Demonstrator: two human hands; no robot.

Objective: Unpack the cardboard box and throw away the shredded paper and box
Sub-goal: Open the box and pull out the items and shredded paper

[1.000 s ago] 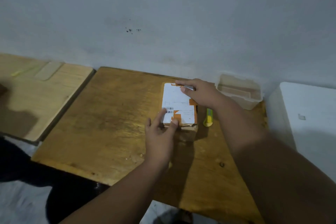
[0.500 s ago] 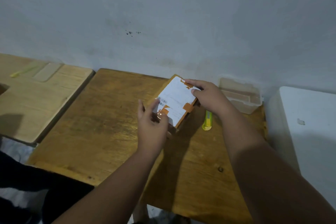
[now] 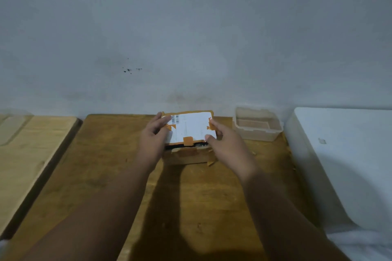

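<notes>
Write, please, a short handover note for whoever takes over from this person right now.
Left hand grips the cardboard box by its left edge; right hand grips its right edge.
The box appears to rest on the wooden table, label up, near the clear plastic container.
Done: a dark gap shows along the front under the taped top, so it seems partly open.
Left: lift the top, take out the contents, throw away shredded paper and box. No paper in sight.

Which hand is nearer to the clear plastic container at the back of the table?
Right. The right hand grips the cardboard box at its right edge, near the clear plastic container; the left hand grips its left edge, the box lying between.
</notes>
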